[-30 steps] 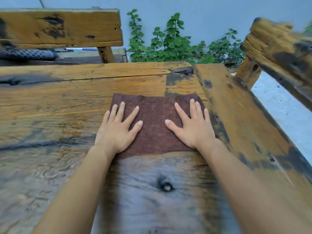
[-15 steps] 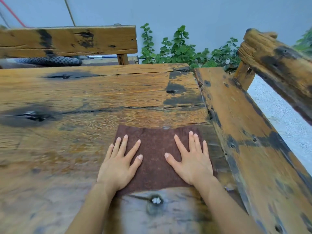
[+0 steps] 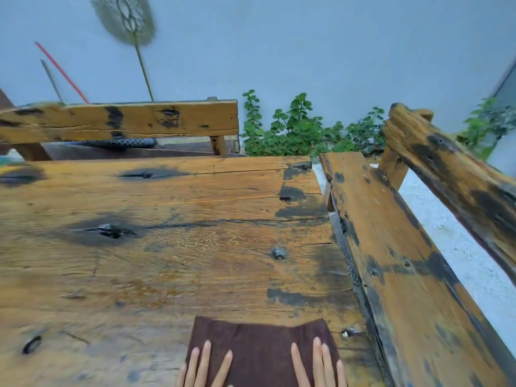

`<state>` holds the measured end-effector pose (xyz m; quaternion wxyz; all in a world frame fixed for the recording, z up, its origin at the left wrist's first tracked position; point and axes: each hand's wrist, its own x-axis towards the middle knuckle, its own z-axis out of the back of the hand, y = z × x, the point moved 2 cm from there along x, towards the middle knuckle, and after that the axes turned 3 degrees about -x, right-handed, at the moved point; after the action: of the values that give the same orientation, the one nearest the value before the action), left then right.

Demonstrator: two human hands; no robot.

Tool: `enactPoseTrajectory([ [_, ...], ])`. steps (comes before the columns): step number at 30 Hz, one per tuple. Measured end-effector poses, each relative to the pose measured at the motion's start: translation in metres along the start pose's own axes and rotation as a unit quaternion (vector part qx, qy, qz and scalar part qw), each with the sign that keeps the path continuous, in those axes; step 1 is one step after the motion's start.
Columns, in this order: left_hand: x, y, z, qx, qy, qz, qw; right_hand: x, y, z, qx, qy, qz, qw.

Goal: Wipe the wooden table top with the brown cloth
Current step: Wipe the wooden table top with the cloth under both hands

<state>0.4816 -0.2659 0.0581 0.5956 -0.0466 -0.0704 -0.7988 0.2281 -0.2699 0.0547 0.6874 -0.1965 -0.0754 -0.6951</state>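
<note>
At the far left, a red stick (image 3: 60,71) and a thin grey rod (image 3: 51,79) lean against the pale blue wall (image 3: 307,46), and next to them a round, lacy metal ornament (image 3: 124,18) stands on a slim stem. Below these runs the backrest plank of a wooden bench (image 3: 125,120), yellow-brown with black stains, and a dark patterned hose (image 3: 117,142) lies on the seat behind it. The wooden table top (image 3: 167,247) fills the middle of the view: broad weathered planks with strong grain, several dark knots, black blotches near the right edge and a long crack running across it. A metal bolt head (image 3: 278,253) sits right of centre. At the bottom edge, the brown cloth (image 3: 259,350) lies flat on the near right part of the table, close to its right rim. The left hand (image 3: 205,367) presses on the cloth's left portion with fingers spread and straight, gripping nothing; only the fingers show. The right hand (image 3: 317,364) lies flat on the cloth's right portion in the same way, fingers extended and closer together. Beyond the table's far end, green leafy plants (image 3: 301,129) grow against the wall. To the right, a second bench (image 3: 396,275) runs alongside the table, a narrow gap between them, its backrest slanting above pale gravelly ground (image 3: 460,247).
</note>
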Motion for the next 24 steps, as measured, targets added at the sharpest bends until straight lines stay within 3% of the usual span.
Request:
enactPoseTrajectory([
  [2, 0.001, -0.008, 0.006, 0.018, -0.022, 0.005, 1.000, -0.007, 0.001, -0.005, -0.013, 0.026, -0.009, 1.000],
  [7, 0.025, -0.014, 0.009, -0.057, -0.013, 0.072, 0.996, -0.005, 0.010, -0.022, 0.026, 0.088, -0.025, 0.995],
  [13, 0.036, -0.010, -0.003, -0.117, 0.047, 0.132, 0.983, 0.023, 0.027, -0.011, 0.173, 0.127, -0.083, 0.973],
  [18, 0.059, 0.003, -0.015, -0.129, 0.101, 0.189, 0.968, 0.054, 0.032, -0.019, 0.171, 0.196, -0.073, 0.963],
  [24, 0.098, 0.023, -0.028, -0.125, 0.131, 0.181, 0.967, 0.088, 0.038, -0.037, 0.167, 0.210, -0.072, 0.961],
])
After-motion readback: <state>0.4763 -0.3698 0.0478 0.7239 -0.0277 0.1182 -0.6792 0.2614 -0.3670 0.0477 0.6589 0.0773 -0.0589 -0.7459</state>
